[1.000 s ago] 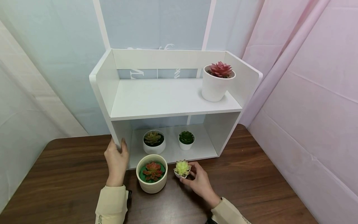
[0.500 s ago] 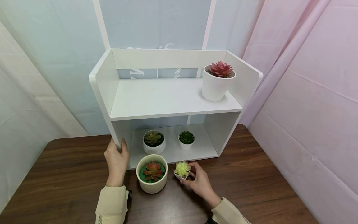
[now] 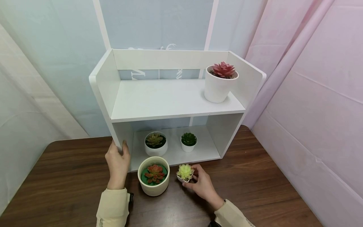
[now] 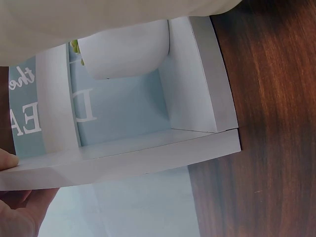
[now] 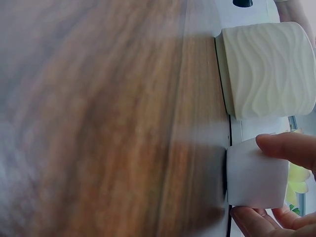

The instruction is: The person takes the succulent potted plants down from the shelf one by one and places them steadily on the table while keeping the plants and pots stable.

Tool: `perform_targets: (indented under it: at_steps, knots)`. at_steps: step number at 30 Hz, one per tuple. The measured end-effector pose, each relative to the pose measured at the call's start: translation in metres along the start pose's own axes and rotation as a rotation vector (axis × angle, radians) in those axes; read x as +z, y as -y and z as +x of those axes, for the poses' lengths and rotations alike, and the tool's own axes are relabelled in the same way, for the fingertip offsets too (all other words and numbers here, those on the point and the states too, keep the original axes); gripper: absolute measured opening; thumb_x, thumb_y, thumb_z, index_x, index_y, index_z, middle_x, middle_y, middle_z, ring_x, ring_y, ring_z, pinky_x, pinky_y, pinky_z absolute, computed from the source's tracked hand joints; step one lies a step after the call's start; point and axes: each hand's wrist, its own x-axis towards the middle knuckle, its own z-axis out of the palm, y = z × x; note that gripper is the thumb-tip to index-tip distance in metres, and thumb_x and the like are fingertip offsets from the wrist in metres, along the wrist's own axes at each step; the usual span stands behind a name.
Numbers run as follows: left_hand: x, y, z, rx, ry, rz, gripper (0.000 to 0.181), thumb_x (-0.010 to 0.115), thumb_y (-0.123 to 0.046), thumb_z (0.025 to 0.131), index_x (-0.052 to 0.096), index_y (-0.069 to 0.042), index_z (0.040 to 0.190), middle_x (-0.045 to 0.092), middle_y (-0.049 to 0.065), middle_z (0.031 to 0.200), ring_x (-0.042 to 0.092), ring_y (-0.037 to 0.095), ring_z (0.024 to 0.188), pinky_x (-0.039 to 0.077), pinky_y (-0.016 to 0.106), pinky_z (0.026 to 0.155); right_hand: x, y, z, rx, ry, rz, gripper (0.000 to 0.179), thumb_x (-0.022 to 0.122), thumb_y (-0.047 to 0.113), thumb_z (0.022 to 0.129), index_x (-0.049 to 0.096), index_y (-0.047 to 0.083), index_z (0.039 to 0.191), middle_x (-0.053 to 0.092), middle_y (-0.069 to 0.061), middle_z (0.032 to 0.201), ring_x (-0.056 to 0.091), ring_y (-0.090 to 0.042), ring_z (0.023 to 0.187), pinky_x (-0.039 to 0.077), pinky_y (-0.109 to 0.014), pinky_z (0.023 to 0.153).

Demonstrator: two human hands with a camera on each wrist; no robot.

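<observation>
My left hand (image 3: pixel 117 162) grips the front edge of the left side panel of a white two-tier shelf (image 3: pixel 158 97), thumb inside and fingers outside. In the left wrist view, that panel (image 4: pixel 118 165) runs between thumb and fingers. My right hand (image 3: pixel 202 183) holds a small white angular pot (image 5: pixel 256 175) with a yellow-green succulent (image 3: pixel 185 172), thumb on one side and fingers on the other. This pot is at the table in front of the lower shelf. Left of it stands a cream pot (image 3: pixel 154 190) with a red-orange succulent; its wavy ridges show in the right wrist view.
On the lower tier are a round white pot (image 3: pixel 156 152) with a brownish-green succulent and a smaller white pot (image 3: pixel 188 148) with a dark green one. A taller white pot (image 3: pixel 216 90) with a red succulent stands on the upper tier's right. Curtains hang behind the wooden table (image 3: pixel 255 189).
The small yellow-green succulent has turned slightly and shifted a little toward me in my right hand. My left hand keeps its grip on the shelf panel.
</observation>
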Motion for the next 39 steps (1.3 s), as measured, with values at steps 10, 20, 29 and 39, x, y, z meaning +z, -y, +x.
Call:
perform_targets:
  at_steps: [10,20,29,39]
  knots:
    - [0.000,0.000,0.000,0.009,-0.008,0.009,0.023,0.055,0.003,0.091,0.059,0.013,0.111,0.065,0.034,0.101,0.064,0.051,0.087,0.050,0.063,0.066,-0.001,-0.004,0.003,-0.006,0.012,-0.069,0.058,0.085,0.003,0.066,0.049,0.004,0.111,0.060,-0.015,0.111,0.060,-0.029,0.105,0.053,-0.037,0.089]
    - [0.000,0.002,0.000,0.003,0.001,-0.001,0.024,0.054,0.003,0.092,0.058,0.013,0.113,0.065,0.034,0.103,0.064,0.051,0.090,0.050,0.063,0.067,-0.001,-0.005,0.003,-0.015,0.015,-0.079,0.059,0.086,0.004,0.065,0.049,0.003,0.111,0.060,-0.014,0.108,0.059,-0.027,0.102,0.053,-0.036,0.087]
    - [0.001,0.001,0.000,0.009,-0.005,0.004,0.023,0.054,0.002,0.092,0.058,0.013,0.112,0.065,0.034,0.103,0.064,0.051,0.089,0.050,0.063,0.067,-0.005,-0.002,0.002,-0.007,0.043,-0.084,0.063,0.087,0.007,0.065,0.049,0.003,0.115,0.059,-0.015,0.110,0.059,-0.028,0.104,0.052,-0.037,0.090]
    - [0.000,0.001,-0.001,0.004,-0.007,0.009,0.023,0.054,0.003,0.091,0.059,0.013,0.112,0.065,0.033,0.103,0.064,0.050,0.091,0.050,0.063,0.068,-0.014,0.001,0.000,-0.043,0.054,-0.091,0.072,0.090,0.012,0.062,0.050,0.001,0.120,0.056,-0.018,0.122,0.057,-0.035,0.114,0.049,-0.040,0.094]
